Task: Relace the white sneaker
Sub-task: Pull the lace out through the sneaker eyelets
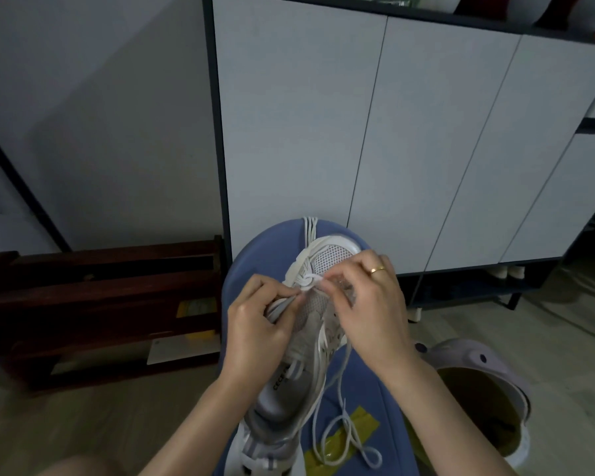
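The white sneaker (330, 261) lies on a blue padded surface (265, 255), toe pointing away from me. My left hand (255, 324) pinches a stretch of white lace (340, 431) at the sneaker's left eyelets, near the toe end of the lacing. My right hand (375, 310), with a gold ring on one finger, pinches the lace just opposite, fingertips almost meeting the left hand's. A long loose run of lace trails down over the blue surface and loops near yellow tape (358, 424).
White cabinet doors (375, 132) stand right behind the blue surface. A dark wooden rack (100, 304) sits on the floor at left. At lower right stands a pale round bin (488, 400) with an olive lining.
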